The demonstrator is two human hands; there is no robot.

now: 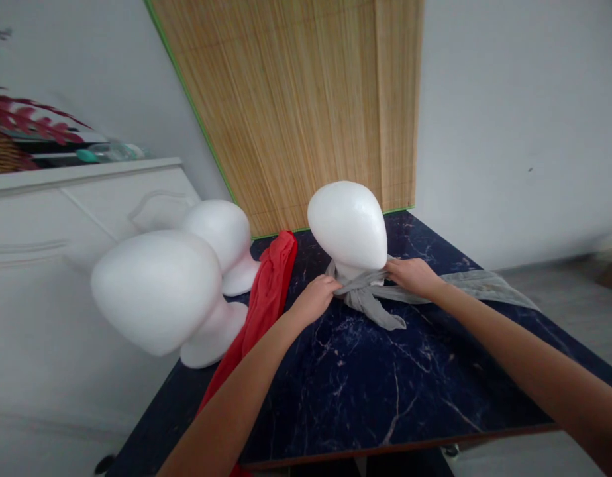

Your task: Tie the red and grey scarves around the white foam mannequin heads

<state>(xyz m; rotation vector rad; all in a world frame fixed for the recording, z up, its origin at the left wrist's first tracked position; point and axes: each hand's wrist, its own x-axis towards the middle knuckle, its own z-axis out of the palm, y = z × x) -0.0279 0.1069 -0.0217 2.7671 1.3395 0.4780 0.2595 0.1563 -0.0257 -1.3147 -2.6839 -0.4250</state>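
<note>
A white foam mannequin head (348, 222) stands upright on the dark blue marbled table. Around its neck lies a grey scarf (373, 307), crossed over at the front, with a short end hanging forward onto the table. The long end trails right across the tabletop. My left hand (316, 298) pinches the scarf at the left of the neck. At the right of the neck, my right hand (412, 275) has its fingers closed on the scarf. Part of the neck is hidden by the cloth.
Two more white mannequin heads, a near one (157, 291) and a far one (219, 232), stand at the left. A red scarf (266, 285) lies beside them, partly under my left arm. Behind the table (350, 384) hangs a bamboo blind (306, 106); a white cabinet (38, 278) is at left.
</note>
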